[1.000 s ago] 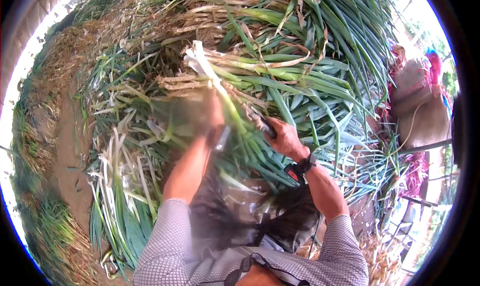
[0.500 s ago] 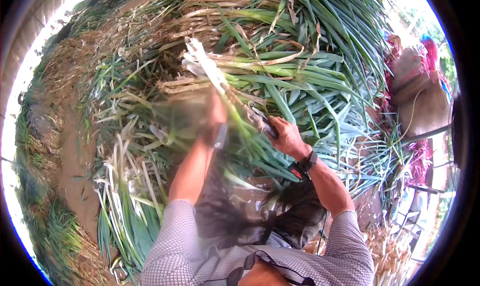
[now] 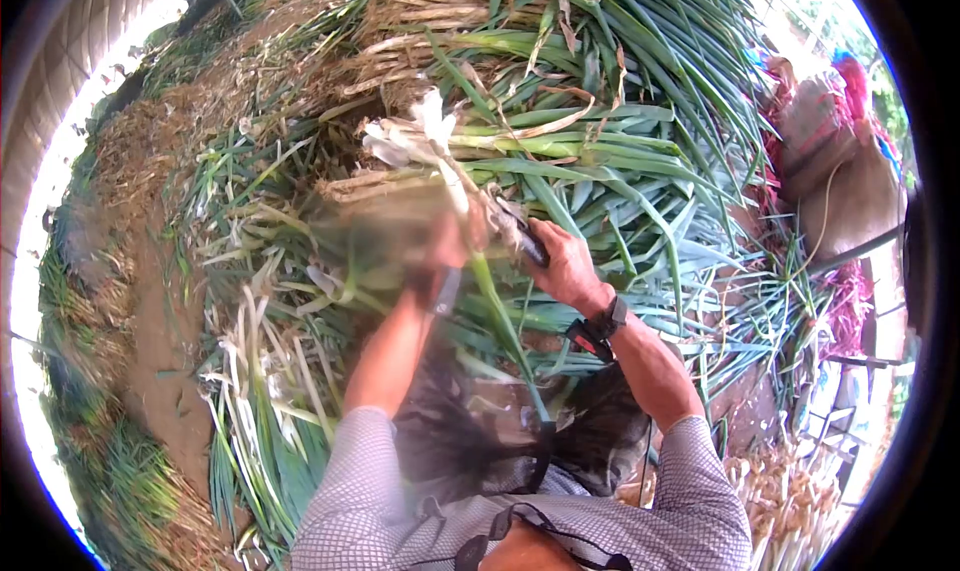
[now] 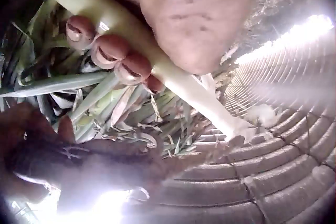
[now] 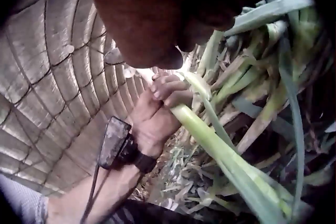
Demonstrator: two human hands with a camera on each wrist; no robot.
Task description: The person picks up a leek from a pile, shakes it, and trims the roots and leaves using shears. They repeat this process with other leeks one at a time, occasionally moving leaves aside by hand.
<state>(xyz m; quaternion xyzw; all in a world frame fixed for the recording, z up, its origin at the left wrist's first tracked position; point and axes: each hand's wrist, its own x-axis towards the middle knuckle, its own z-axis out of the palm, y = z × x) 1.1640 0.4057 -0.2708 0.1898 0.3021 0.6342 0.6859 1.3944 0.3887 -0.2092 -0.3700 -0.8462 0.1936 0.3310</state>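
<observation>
My left hand (image 3: 448,243), blurred in the head view, grips a long onion-like stalk (image 3: 455,181) whose white root end points up and away. The left wrist view has the fingers of that hand (image 4: 184,19) curled round the pale stalk (image 4: 197,97). In the right wrist view the stalk's green part (image 5: 212,145) runs down to the right from the left hand (image 5: 160,111). Close on the right, my right hand (image 3: 573,268) holds a dark-handled tool (image 3: 530,239); its working end is unclear. Dry brownish husk lies along the tool.
Bundled green stalks (image 3: 640,141) lie beyond and right of the hands. A loose pile with white ends (image 3: 265,371) is at left, beside bare brown ground (image 3: 165,321). Sacks (image 3: 850,191) stand at right; pale cut pieces (image 3: 785,501) lie at lower right.
The held stalk's root end has shifted to the right, and a green leaf now hangs down toward the lap. The right hand with the tool stays close to the same place.
</observation>
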